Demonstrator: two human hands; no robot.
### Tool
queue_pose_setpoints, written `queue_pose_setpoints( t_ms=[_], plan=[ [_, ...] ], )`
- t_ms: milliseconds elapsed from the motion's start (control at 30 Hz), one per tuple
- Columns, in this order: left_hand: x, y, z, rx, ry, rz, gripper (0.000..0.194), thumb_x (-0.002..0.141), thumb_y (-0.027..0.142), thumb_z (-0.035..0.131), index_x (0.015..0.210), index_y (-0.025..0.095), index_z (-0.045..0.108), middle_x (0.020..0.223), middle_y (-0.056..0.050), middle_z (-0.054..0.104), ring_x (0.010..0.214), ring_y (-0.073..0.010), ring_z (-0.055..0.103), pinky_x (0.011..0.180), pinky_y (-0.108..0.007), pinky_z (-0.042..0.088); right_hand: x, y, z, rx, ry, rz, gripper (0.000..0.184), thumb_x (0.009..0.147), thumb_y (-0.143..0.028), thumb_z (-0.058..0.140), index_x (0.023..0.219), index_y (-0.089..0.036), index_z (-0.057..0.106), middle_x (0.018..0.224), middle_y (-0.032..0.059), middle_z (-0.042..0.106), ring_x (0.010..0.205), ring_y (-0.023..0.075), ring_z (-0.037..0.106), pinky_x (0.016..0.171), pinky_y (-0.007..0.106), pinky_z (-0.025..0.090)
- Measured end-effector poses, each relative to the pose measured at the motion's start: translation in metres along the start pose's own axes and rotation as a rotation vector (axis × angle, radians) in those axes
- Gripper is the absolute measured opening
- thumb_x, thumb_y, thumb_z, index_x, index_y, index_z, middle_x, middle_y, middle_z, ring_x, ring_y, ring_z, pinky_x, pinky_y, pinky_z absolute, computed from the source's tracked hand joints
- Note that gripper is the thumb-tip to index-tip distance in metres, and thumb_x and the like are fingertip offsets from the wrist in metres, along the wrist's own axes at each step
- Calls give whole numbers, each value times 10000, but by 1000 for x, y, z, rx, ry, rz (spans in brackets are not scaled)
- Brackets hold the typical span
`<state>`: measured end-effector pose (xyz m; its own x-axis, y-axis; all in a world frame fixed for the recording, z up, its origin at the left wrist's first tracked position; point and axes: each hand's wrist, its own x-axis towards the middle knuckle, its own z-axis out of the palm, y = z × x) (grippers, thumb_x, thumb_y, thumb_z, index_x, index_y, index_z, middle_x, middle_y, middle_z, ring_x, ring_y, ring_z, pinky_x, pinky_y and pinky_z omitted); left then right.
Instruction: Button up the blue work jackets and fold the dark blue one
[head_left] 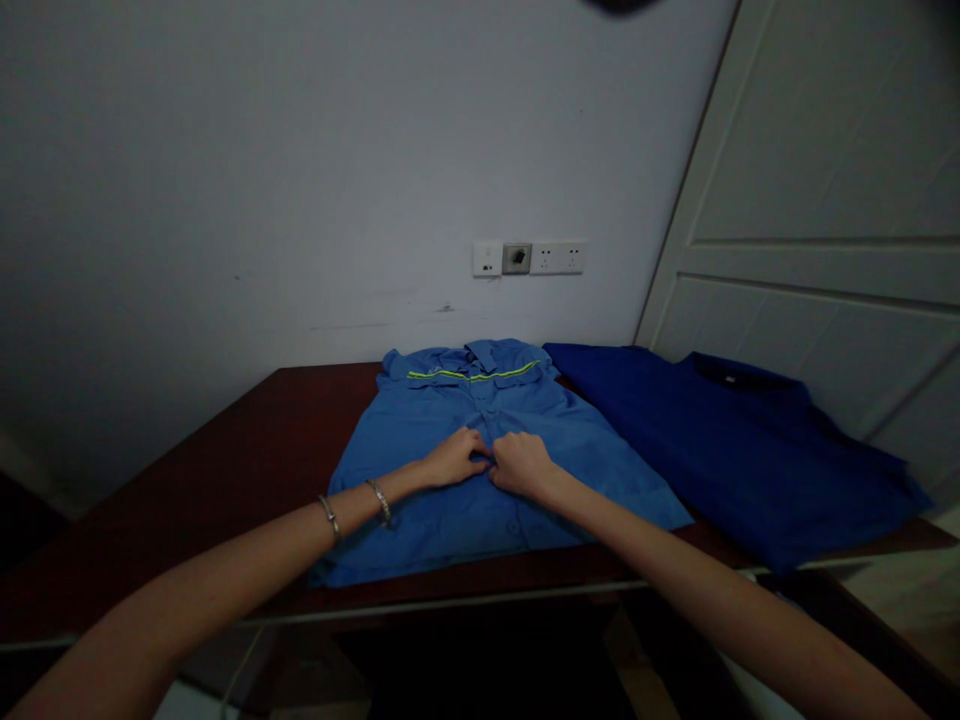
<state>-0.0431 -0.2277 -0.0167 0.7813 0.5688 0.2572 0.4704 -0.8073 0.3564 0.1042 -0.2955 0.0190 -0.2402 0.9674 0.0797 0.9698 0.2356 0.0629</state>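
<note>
A light blue button-front work shirt (412,430) lies spread out, its collar end toward the wall and its hem near the table's front edge. A yellow-green stripe crosses its chest. Midway down the button line, my left hand (454,459) pinches the fabric with bent fingers. My right hand (523,466) is closed right beside it, gripping the same front edge. The fingertips nearly meet, and the exact bit of cloth or button between them is hidden. Two bracelets circle my left wrist and forearm.
A dark blue shirt (697,450) lies to the right, touching the light blue one, with one corner over the front edge. Beneath them is a dark red-brown table (247,450). Wall sockets (556,258) sit behind, and a white panelled door (817,220) stands at right.
</note>
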Motion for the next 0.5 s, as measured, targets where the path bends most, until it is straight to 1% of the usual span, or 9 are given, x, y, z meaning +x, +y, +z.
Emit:
queue_pose_setpoints(
  t_ms=[67,167,300,433,500],
  plan=[
    [-1,2,0,0,10,-8,198,705,171,620,892,204,675,843,-27,613,846,-184,533,850,-329,375,0,-1,0,-6,7,-14,273,762,-267,529,960,-134,663,933,183,656,876,250,625,747,315,454],
    [-4,5,0,48,21,-24,188,718,187,616,897,205,670,843,-37,598,846,-194,518,809,-324,393,0,-2,1,-9,20,-21,246,772,-220,515,948,-131,661,923,184,656,873,249,626,743,316,455],
    [-7,15,0,119,19,-34,167,766,196,566,894,208,672,871,-52,588,855,-196,507,776,-308,403,0,0,2,11,30,-28,242,768,-180,502,949,-135,656,907,176,660,872,240,626,741,305,452],
    [-9,24,-1,171,38,-55,192,795,213,532,926,200,671,893,-62,582,864,-196,504,763,-301,408,0,11,3,55,54,12,253,749,-206,519,945,-121,653,915,178,657,858,237,626,724,292,447],
    [-9,26,1,191,50,-68,202,808,231,517,938,198,667,895,-63,582,862,-194,505,744,-296,411,0,21,5,102,73,35,236,731,-226,527,890,-121,666,886,165,663,828,238,629,692,284,444]
  ],
)
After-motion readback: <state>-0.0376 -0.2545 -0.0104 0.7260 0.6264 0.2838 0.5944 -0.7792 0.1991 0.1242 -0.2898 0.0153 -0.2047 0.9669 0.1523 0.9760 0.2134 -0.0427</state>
